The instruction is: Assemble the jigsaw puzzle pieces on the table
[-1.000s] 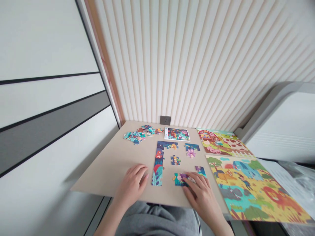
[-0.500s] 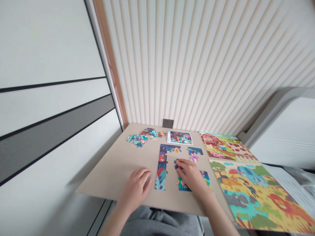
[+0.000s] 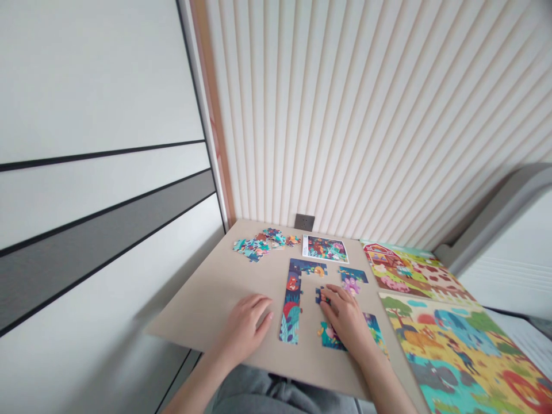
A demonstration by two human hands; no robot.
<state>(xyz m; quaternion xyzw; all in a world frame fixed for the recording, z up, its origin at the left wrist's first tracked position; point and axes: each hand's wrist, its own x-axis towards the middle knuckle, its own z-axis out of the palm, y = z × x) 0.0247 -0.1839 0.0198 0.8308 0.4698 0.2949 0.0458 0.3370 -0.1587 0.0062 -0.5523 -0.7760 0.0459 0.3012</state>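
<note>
My left hand [image 3: 249, 326] rests on the tabletop with its fingers a little apart and nothing in it, left of a joined L-shaped puzzle section [image 3: 291, 310]. My right hand [image 3: 345, 316] has its fingertips on a small dark blue puzzle piece [image 3: 319, 295], its fingers bent round it. Beneath and beside that hand lie a joined bottom section [image 3: 331, 338] and a right corner section [image 3: 374, 329], partly covered. A section with a purple figure [image 3: 351, 283] sits just beyond the fingers.
A pile of loose pieces [image 3: 252, 249] lies at the back left of the table [image 3: 207, 293]. Beside it is a picture card [image 3: 325, 249]. A farm puzzle [image 3: 414, 273] and an animal puzzle [image 3: 461, 351] cover the right side. A socket [image 3: 305, 222] is on the ribbed wall.
The whole view has shifted, so the table and hands appear further right and slightly lower. Both hands stay at nearly the same places on the table.
</note>
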